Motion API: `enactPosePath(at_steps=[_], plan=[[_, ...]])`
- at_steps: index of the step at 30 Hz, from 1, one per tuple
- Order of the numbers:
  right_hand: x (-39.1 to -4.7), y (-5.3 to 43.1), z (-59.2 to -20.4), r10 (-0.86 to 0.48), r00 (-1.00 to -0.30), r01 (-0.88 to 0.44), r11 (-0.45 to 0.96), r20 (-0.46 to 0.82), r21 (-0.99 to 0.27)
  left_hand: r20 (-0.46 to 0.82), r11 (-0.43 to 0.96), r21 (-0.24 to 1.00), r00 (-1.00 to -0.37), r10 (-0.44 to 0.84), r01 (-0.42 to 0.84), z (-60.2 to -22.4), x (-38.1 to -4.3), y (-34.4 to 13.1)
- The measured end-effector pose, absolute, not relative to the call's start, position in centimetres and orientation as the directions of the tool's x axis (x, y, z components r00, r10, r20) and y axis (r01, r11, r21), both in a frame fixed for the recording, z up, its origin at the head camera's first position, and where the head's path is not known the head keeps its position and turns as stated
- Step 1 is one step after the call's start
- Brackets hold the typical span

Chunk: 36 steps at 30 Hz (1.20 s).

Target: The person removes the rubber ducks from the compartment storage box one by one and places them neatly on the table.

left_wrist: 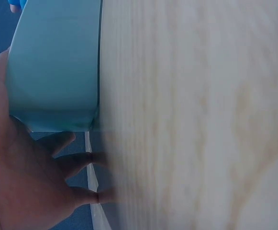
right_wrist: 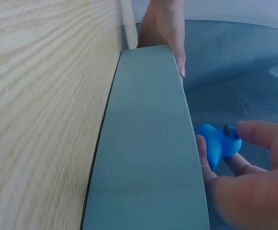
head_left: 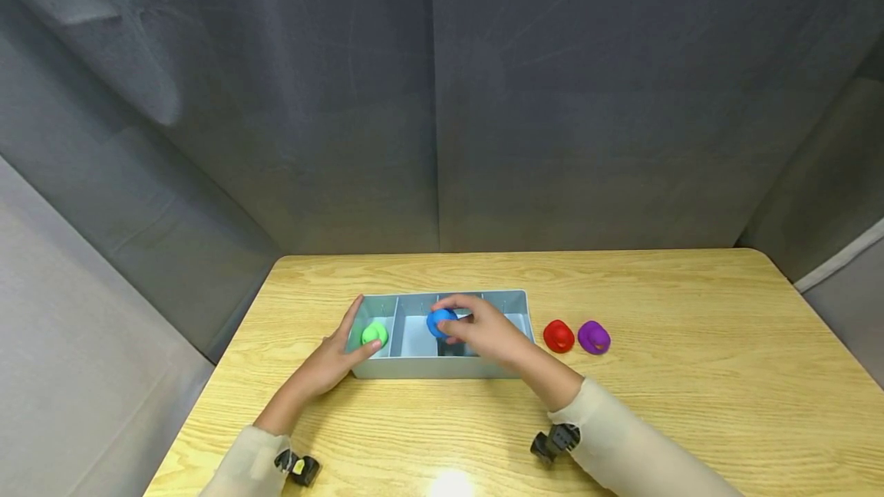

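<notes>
Four slots [head_left: 414,340] in that box [head_left: 397,368], and you're hovering over its middle, a bit below center in the head view, so I'd call this the placing step. Your right hand [head_left: 486,334] has the blue toy [head_left: 437,320] pinched between thumb and fingers, about over the divider [head_left: 438,350] between the second and third slots, counting from frame left. Your left hand [head_left: 328,365] isn't clenched: fingers loosely stretched at the box's left end, thumb reaching over the near side by the green toy [head_left: 373,330] in the leftmost slot. Looks like bracing to me.

Next move, imo: pick a side of that divider, then lower and let go gently so nothing snags. Can't tell if the blue one's underside is touching anything.

Looks-wise it's bright, rounded and kinda duck-shaped, with a dark spot on the head in the right wrist view. The red toy [head_left: 559,336] and purple toy [head_left: 594,337] sit near each other on the counter [head_left: 663,420], right of the box.
</notes>
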State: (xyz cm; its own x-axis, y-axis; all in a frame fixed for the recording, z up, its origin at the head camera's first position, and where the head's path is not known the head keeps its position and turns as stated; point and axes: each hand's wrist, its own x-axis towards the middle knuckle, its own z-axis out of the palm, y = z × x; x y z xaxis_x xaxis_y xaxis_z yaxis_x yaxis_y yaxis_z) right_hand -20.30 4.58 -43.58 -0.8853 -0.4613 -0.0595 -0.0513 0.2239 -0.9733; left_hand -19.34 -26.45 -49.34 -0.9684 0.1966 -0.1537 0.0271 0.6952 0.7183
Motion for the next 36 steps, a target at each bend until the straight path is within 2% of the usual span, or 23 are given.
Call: enactPosePath(at_steps=[13, 21, 36], plan=[[-20.5, 5.4, -44.2, -0.43, -0.899, -0.01, 0.208, -0.082, -0.978, -0.144, 0.689, 0.723, -0.966, 0.213, 0.044, -49.4, -19.3, -26.5], [-20.4, 5.7, -44.2, -0.402, -0.915, -0.061, 0.237, -0.04, -0.97, -0.146, 0.686, 0.726, -0.967, 0.211, 0.04, -49.4, -19.3, -26.5], [-20.1, 6.8, -44.2, -0.367, -0.93, -0.069, 0.239, -0.024, -0.969, -0.143, 0.693, 0.72, -0.967, 0.21, 0.044, -49.4, -19.4, -26.5]])
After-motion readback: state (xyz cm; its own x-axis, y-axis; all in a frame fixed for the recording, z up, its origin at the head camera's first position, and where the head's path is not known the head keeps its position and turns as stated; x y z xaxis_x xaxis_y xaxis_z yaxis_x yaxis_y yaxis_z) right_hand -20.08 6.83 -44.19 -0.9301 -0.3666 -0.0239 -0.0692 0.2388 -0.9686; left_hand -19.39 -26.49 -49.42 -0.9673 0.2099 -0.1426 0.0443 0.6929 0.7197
